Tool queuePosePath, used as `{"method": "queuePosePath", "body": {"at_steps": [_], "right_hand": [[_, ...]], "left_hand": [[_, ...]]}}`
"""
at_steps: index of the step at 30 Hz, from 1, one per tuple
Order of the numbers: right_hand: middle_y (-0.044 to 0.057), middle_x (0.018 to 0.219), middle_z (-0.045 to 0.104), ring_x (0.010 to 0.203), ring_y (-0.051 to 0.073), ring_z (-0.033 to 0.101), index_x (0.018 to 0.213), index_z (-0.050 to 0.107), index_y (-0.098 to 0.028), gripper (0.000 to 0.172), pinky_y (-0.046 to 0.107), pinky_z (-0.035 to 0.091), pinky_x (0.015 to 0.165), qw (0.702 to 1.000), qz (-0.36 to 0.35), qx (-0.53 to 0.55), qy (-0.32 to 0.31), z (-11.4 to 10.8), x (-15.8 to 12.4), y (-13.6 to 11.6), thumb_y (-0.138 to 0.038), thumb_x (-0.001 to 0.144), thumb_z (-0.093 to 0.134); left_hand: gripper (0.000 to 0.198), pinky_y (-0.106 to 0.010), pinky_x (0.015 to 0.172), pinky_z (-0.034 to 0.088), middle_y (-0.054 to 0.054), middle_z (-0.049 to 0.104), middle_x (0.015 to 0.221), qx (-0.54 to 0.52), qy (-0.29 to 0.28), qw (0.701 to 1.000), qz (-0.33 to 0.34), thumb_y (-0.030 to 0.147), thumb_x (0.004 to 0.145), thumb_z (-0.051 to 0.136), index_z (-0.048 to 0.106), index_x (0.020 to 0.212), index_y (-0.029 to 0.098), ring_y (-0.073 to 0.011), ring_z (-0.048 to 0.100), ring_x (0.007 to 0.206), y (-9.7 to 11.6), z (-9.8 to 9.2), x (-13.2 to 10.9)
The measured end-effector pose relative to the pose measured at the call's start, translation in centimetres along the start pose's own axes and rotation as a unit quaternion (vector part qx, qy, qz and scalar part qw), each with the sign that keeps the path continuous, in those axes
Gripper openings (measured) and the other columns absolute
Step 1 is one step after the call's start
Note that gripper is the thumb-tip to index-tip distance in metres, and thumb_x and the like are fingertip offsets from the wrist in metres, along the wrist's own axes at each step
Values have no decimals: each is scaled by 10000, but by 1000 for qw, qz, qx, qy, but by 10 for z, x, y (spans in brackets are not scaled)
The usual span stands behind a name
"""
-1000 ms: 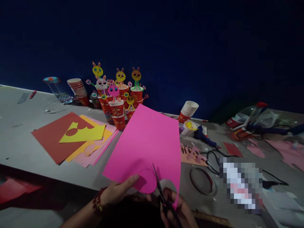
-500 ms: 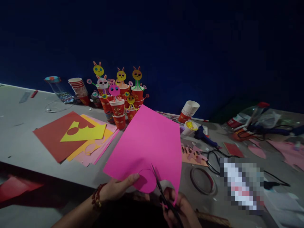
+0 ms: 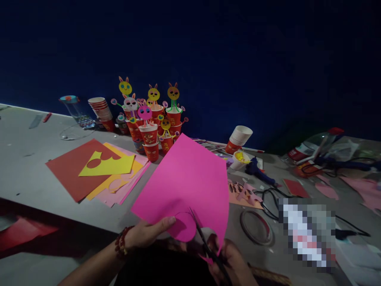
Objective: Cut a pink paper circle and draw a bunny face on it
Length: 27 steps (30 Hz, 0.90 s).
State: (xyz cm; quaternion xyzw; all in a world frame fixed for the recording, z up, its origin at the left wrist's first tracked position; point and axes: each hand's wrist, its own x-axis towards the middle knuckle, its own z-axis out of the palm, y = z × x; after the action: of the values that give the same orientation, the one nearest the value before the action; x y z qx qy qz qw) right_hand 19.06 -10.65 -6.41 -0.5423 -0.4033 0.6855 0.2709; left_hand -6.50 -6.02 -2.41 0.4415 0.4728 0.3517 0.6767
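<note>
I hold a bright pink sheet of paper (image 3: 184, 178) up over the table's near edge. My left hand (image 3: 147, 234), with a bead bracelet at the wrist, pinches the sheet's lower edge beside a partly cut circle (image 3: 184, 227). Dark scissors (image 3: 205, 242) are gripped in my right hand (image 3: 230, 262), their blades running along the circle's right side. Both hands are closed.
Red, yellow and pink paper sheets (image 3: 98, 171) lie at left on the grey table (image 3: 26, 167). Red cups with paper bunny heads (image 3: 151, 119) stand at the back. A white cup stack (image 3: 239, 139), a glue gun (image 3: 258, 169), cables, a tape ring (image 3: 256, 227) and scraps lie at right.
The view has drifted slightly. The scissors have edged a little further around the circle; both hands keep their hold on paper and scissors.
</note>
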Motion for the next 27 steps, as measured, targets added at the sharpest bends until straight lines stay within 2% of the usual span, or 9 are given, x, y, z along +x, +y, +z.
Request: {"method": "queuePosePath", "body": {"at_steps": [4,11,14,18,22,27], "right_hand": [[-115,509,346,431,70,319,758,425,-248,445,228,268,449,1000,-7,-24,4,4,-5,-14,-497,559,735],[-95,547,373,478,85,342,757,463,-230,337,244,282,499,997,-18,-75,13,3,-9,-27,-436,593,674],[-90,549,393,494,94,366,761,470,-226,314,245,281,507,996,-8,-90,6,2,-9,-27,-415,605,667],[-93,549,391,490,93,374,756,466,-229,309,243,284,501,996,6,-87,7,2,-9,-26,-396,596,671],[-103,528,368,465,87,350,760,484,-230,266,240,275,479,997,-1,-76,6,3,-8,-24,-364,593,641],[-89,531,410,476,88,379,715,488,-221,214,231,275,475,995,-2,-101,10,1,-7,-23,-325,587,624]], "left_hand": [[523,-386,1006,534,-89,766,1054,35,-2,998,48,655,763,680,785,968,185,-286,691,1020,0,-1,1],[512,-359,954,545,-82,779,969,51,-34,997,50,670,800,634,788,923,198,-263,700,949,7,-2,0],[516,-375,960,539,-97,769,1020,53,-20,998,35,655,785,662,775,947,178,-279,693,986,11,-1,-1],[492,-378,985,526,-87,764,1068,43,5,998,55,655,751,703,760,941,205,-284,679,1025,11,-2,-2],[490,-368,932,545,-84,780,936,42,-57,997,44,660,811,638,768,894,195,-269,700,932,12,-3,-2],[474,-328,903,546,-89,782,825,23,-104,994,32,595,877,600,777,825,159,-239,713,856,19,-2,-4]]}}
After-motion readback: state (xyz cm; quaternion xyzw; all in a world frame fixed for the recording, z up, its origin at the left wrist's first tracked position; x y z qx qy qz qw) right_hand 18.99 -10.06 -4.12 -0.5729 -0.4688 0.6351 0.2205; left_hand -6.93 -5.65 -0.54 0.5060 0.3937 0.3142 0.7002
